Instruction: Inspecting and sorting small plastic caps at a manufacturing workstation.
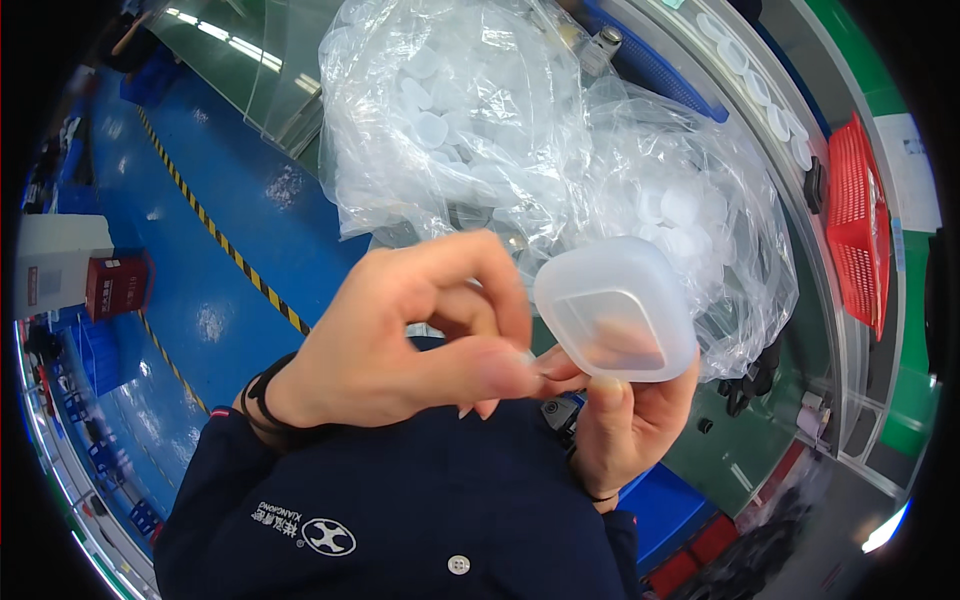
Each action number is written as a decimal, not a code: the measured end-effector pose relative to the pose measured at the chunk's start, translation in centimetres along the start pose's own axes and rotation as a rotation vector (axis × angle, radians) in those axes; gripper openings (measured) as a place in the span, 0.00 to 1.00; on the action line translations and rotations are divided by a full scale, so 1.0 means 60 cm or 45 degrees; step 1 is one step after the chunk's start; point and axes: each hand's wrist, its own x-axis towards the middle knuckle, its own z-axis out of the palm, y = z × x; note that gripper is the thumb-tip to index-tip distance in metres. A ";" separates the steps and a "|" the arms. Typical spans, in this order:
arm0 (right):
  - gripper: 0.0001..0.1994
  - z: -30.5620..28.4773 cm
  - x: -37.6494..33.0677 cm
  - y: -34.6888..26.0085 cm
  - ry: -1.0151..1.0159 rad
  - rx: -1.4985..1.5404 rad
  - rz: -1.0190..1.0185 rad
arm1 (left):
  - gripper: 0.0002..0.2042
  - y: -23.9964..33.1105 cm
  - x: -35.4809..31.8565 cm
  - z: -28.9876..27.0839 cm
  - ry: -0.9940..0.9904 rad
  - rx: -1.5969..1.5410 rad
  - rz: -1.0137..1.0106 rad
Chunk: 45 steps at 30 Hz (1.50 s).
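A frosted, translucent plastic container [640,275] with rounded corners is tilted in my right hand [640,425]. The thumb presses near its lower edge, and my fingers show hazily through its wall. Close on its left, my left hand [420,335] has thumb and forefinger brought together in a pinch. Whatever sits between those fingertips is too small to make out. Beyond both hands lies a large clear plastic bag [460,130] full of whitish translucent pieces. A second clear bag [740,260] with similar pieces lies to its right, behind the container.
A blue basket [660,70] and a small capped bottle [603,45] stand behind the bags. Several pale oval pieces [755,85] line the far-right ledge, near a red basket [855,230]. Blue floor [240,190] with a striped line stretches to the left. A blue bin [665,515] is at lower right.
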 end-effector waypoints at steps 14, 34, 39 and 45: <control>0.12 -0.015 0.010 0.013 0.127 -0.003 0.150 | 0.04 0.000 0.036 0.014 0.130 1.429 0.420; 0.15 -0.016 0.022 0.000 -0.087 0.657 0.354 | 0.13 -0.119 -0.140 -0.233 0.790 1.990 -0.432; 0.14 -0.017 0.018 -0.005 -0.058 0.610 0.360 | 0.16 -0.067 -0.075 -0.165 0.427 1.336 -0.497; 0.12 -0.018 0.011 -0.006 -0.119 0.548 0.333 | 0.18 -0.005 -0.013 -0.075 0.485 0.722 -1.088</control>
